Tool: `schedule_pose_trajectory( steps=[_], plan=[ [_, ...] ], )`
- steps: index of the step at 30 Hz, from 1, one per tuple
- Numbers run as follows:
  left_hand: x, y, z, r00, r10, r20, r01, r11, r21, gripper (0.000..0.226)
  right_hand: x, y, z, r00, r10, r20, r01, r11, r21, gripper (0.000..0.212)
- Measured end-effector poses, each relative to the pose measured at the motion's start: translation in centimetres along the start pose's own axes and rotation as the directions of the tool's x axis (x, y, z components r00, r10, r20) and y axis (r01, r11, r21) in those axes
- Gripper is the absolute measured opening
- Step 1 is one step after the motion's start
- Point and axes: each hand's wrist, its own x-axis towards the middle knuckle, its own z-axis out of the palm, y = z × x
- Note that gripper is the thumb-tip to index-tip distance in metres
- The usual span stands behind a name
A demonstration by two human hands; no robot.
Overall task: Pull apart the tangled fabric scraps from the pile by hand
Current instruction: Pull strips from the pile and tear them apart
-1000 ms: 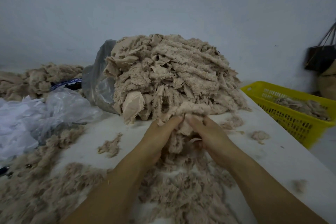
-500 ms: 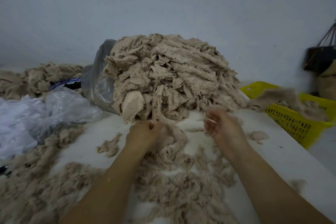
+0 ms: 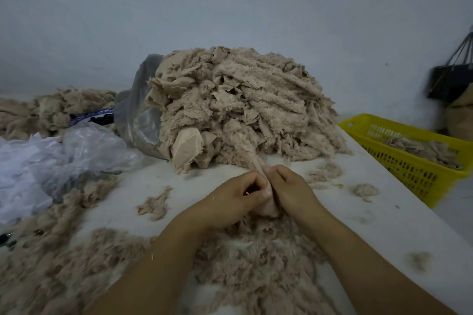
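— Which step is this, would you say?

— The separating itself. The left hand [image 3: 236, 198] and the right hand [image 3: 293, 192] meet on one scrap [image 3: 269, 208]. It is a pale strip running from the foot of the pile [image 3: 243, 105] down to the desk [image 3: 384, 225] in front of the person.

— Is the scrap free of the heap?

— I'd judge not. Its far end seems caught under the other pieces, though I can't see exactly where it ends.

— And the fingers?

— Curled tight on both sides. The left fingers [image 3: 253, 182] pinch the strip against the thumb, and the right fingers [image 3: 278, 174] close on it from the other side, knuckles nearly touching. Neither hand holds anything else.

— What comes next, then?

— Probably drawing the hands apart, or back toward the body, so the strip comes loose from the tangle. It'll want a firm grip. The stuff is fuzzy and sheds, judging by the fluff [image 3: 256, 266] spread over the desk under the forearms.

— And where would it go?

— Perhaps the yellow basket [image 3: 414, 176] at the right edge, which has a few pieces in it. That's only my guess.
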Motion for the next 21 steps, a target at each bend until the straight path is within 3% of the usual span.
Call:
schedule_pose_trajectory(
  steps=[2,4,6,9,12,16,21],
  plan=[
    [-0.2,0.1,-0.3,0.998,0.003,0.057,0.0,0.999,-0.041,0.016,0.1,-0.1,-0.2,0.995,-0.004,-0.104,0.003,1.0,-0.013,0.034],
    [-0.4,0.2,-0.7,0.992,-0.001,0.128,0.012,0.997,-0.079,0.019,0.5,-0.2,-0.3,0.969,0.108,-0.22,-0.062,0.976,0.208,0.028],
    [-0.6,0.0,-1.0,0.984,-0.036,0.172,0.05,0.996,-0.075,0.021,0.7,-0.8,-0.6,0.933,0.264,-0.245,-0.138,0.89,0.434,0.039],
    [-0.1,-0.3,-0.5,0.991,-0.136,-0.004,0.132,0.966,-0.22,0.023,0.8,-1.0,-0.8,0.927,0.328,-0.179,-0.186,0.82,0.542,0.051],
    [0.7,-0.1,0.3,0.934,-0.327,-0.145,0.192,0.801,-0.566,0.038,-0.3,-1.5,-0.5,0.982,0.174,-0.079,-0.112,0.86,0.498,0.06],
    [1.1,0.2,0.2,0.908,-0.403,-0.115,0.181,0.624,-0.76,0.057,-1.7,-1.8,1.3,0.988,-0.028,0.154,-0.021,0.953,0.302,0.039],
    [1.1,0.2,-1.0,0.838,-0.542,-0.064,0.086,0.247,-0.965,0.024,-2.4,-2.0,1.9,0.919,-0.103,0.381,0.056,0.99,0.133,0.027]
  ],
)
